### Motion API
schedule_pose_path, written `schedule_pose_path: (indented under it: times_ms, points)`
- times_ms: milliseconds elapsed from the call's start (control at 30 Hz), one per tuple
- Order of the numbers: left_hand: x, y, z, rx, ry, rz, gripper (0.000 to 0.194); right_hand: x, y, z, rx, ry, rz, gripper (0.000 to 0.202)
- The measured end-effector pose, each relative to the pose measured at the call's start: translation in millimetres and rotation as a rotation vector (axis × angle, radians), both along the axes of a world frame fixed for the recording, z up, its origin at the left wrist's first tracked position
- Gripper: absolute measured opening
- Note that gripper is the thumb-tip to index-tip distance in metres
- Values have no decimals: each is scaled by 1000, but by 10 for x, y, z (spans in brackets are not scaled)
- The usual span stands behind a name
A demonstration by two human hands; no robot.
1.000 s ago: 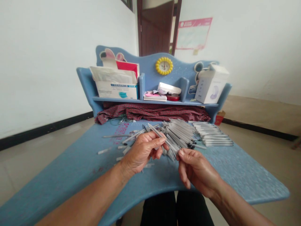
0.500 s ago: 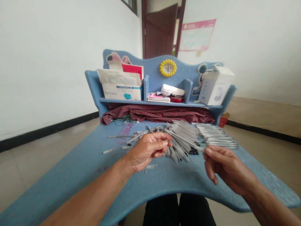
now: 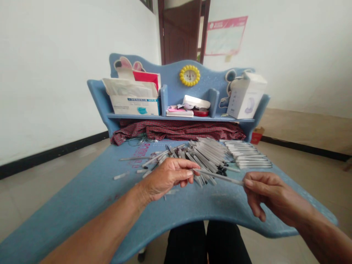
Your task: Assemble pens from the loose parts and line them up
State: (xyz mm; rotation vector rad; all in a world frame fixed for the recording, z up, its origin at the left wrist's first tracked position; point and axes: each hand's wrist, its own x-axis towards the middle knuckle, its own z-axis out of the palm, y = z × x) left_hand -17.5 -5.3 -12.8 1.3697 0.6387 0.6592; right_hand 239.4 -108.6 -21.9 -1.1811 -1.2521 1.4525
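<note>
A slim, translucent pen (image 3: 220, 176) spans the gap between my two hands, nearly level above the desk. My right hand (image 3: 271, 192) pinches its right end between thumb and forefinger, the other fingers curled below. At the pen's left end, the thumb and forefinger of my left hand (image 3: 170, 175) are closed around the tip; whether a small part also sits in these fingers is hidden. Just behind lies a fanned pile of translucent pen barrels (image 3: 207, 152), some with black ends. To the right, a neat row of pens (image 3: 249, 156) lies side by side.
Loose clear caps (image 3: 120, 176) and thin tubes lie left of the pile on the blue desk (image 3: 90, 205). Red checked cloth (image 3: 178, 131) is bunched under the shelf. The shelf holds a mask box (image 3: 134, 106), a white box (image 3: 246, 97) and a red tin (image 3: 201, 112).
The pen in my right hand has swung nearer to level, and its left end now meets my left fingertips. The whole view has shifted slightly.
</note>
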Motion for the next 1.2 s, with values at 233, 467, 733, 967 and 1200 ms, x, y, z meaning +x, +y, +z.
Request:
schedule_pose_path:
  times_ms: [233, 467, 733, 967, 1200]
  points:
    - [-20, -20, 31, 41, 88, -46, 23, 37, 2, 40, -5, -65, 35, 32]
    - [-33, -18, 39, 92, 174, -95, 23, 26, 4, 68, 36, -186, 28, 32]
    - [-17, -13, 29, 103, 224, -111, 22, -11, -15, 89, 121, -280, -44, 35]
    - [-24, -3, 27, 93, 254, -104, 24, -97, -112, 23, 322, -507, -34, 31]
    - [-24, 13, 15, 32, 212, -27, 20, -218, -118, -20, 323, -577, -60, 30]
